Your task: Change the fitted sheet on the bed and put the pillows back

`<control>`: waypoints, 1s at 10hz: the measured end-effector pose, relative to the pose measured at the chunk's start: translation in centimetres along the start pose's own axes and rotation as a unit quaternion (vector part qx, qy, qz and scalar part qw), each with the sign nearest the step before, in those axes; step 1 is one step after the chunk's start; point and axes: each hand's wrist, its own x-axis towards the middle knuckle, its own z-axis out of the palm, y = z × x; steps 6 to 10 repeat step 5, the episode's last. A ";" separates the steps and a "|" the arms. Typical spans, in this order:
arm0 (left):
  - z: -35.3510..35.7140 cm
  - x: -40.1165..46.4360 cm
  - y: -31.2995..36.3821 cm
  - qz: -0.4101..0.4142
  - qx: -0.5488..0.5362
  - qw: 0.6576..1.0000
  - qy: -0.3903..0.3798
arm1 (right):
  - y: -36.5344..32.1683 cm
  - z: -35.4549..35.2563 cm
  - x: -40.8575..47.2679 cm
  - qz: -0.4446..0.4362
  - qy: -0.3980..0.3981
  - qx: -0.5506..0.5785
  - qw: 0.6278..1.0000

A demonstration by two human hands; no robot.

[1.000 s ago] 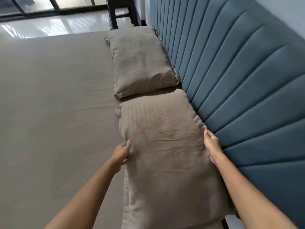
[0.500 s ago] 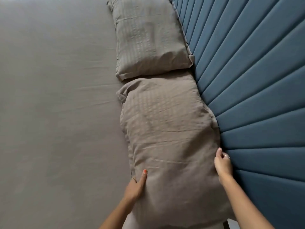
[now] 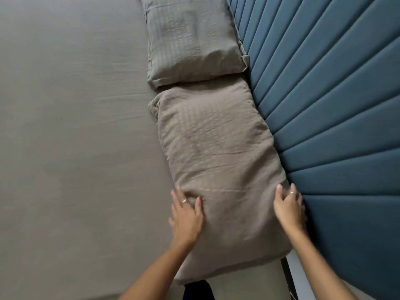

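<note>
Two pillows lie end to end along the blue headboard (image 3: 337,109), and the headboard is my landmark. The far pillow (image 3: 192,37) sits flat with one long side touching the padded panels. The near pillow (image 3: 218,169) lies just short of it, their ends meeting; its long side runs along the headboard too, though it is slightly skewed.

My left hand (image 3: 187,217) rests on the pillow's side away from the headboard, fingers spread and fairly straight, thumb lying on top of the fabric. My right hand (image 3: 289,207) is at the side against the headboard, fingers loosely curled over the pillow's edge where it meets the panels; I cannot tell whether they pinch the cloth or only press it. Holding it from both long sides lets me square it and, I judge, push it snug to the panels.

The fitted sheet (image 3: 71,137) stretches smooth away from the headboard, with a few faint creases, so that side gives free room to slide. Toward me, the pillow's near end reaches the mattress edge, so little room is left there.
</note>
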 end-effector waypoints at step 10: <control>-8.1 0.1 2.3 0.264 0.409 0.867 -0.103 | -4.3 0.7 -6.7 -0.224 -0.109 -0.076 0.965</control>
